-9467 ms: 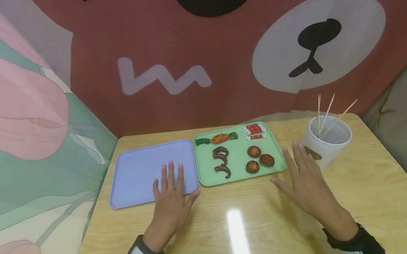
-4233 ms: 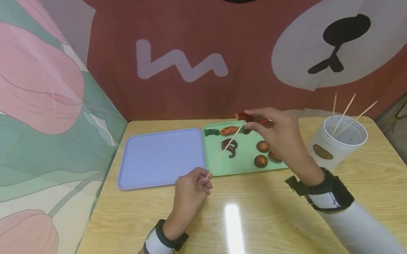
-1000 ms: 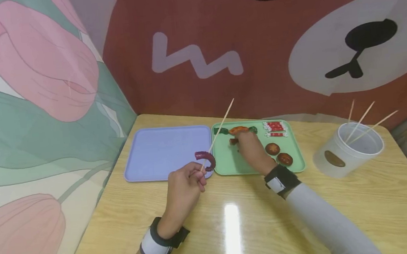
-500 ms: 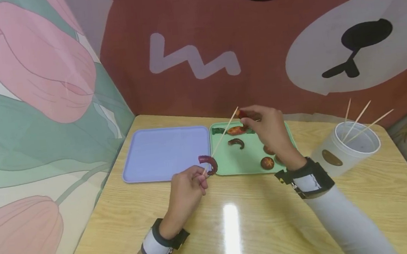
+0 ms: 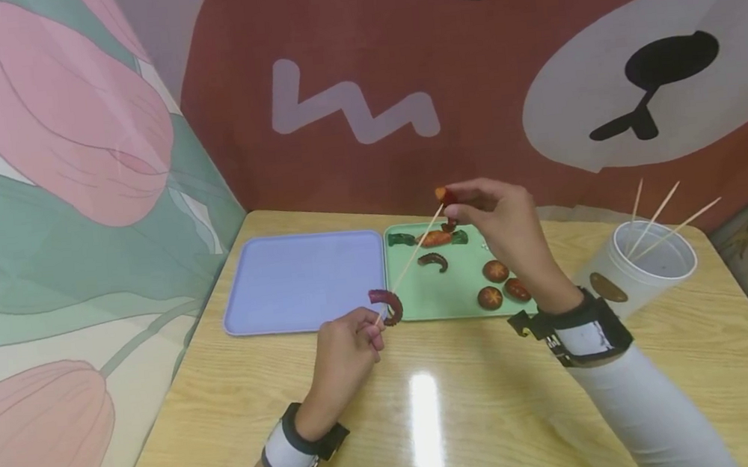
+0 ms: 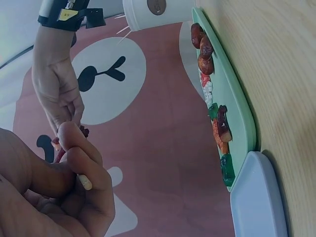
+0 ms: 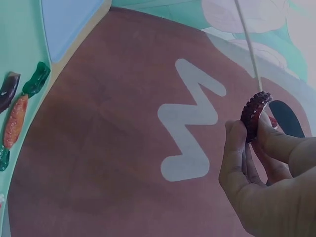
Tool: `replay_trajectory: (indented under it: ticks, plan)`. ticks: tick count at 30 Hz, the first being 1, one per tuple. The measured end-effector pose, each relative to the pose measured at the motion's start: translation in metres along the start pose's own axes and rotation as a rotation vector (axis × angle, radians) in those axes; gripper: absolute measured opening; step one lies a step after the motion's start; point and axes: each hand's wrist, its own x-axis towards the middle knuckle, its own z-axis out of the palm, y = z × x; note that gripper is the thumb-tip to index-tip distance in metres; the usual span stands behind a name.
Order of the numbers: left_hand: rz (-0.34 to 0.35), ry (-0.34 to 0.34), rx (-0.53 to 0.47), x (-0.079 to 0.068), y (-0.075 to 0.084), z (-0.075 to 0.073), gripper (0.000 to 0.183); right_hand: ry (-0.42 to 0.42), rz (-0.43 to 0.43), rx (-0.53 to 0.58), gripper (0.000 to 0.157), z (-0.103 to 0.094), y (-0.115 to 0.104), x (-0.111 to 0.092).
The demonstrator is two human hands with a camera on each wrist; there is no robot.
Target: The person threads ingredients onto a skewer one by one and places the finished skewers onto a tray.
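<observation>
My left hand (image 5: 347, 349) pinches a wooden skewer (image 5: 416, 250) near its lower end, and the skewer slants up to the right. Just above those fingers a toy octopus tentacle (image 5: 392, 308) is threaded on it. My right hand (image 5: 508, 224) pinches a second curled tentacle (image 7: 253, 117) between thumb and fingers, at the skewer's upper tip. In the right wrist view the skewer meets this tentacle; whether it has pierced it I cannot tell. Below, a third tentacle (image 5: 434, 261) lies on the green tray (image 5: 422, 308).
Several brown toy mushrooms (image 5: 490, 297) and an orange piece with green ends (image 5: 434, 239) lie on the green tray. Red-and-white pieces (image 6: 206, 86) are there too. A lilac-blue tray (image 5: 304, 281) adjoins it. At right stands a white cup (image 5: 612, 282) with 3 skewers.
My right hand has lifted a second tentacle from the green tray to the skewer's tip. Earlier, a skewer was taken up and the first tentacle went onto it, sliding down to my left fingers.
</observation>
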Motion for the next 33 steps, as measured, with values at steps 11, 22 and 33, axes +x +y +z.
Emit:
replay_trajectory:
  ticks: [11,22,33]
  plan:
    - [0.007,-0.002,0.003,-0.001,0.000,0.000,0.021,0.012,-0.036,-0.078,0.039,0.001,-0.009,-0.003]
    - [0.003,-0.003,-0.011,-0.001,0.003,-0.001,0.021,0.118,-0.317,-0.261,0.035,0.011,-0.012,-0.011]
    - [0.013,0.010,0.006,0.002,0.007,0.000,0.022,0.186,-0.463,-0.317,0.031,0.022,-0.015,-0.016]
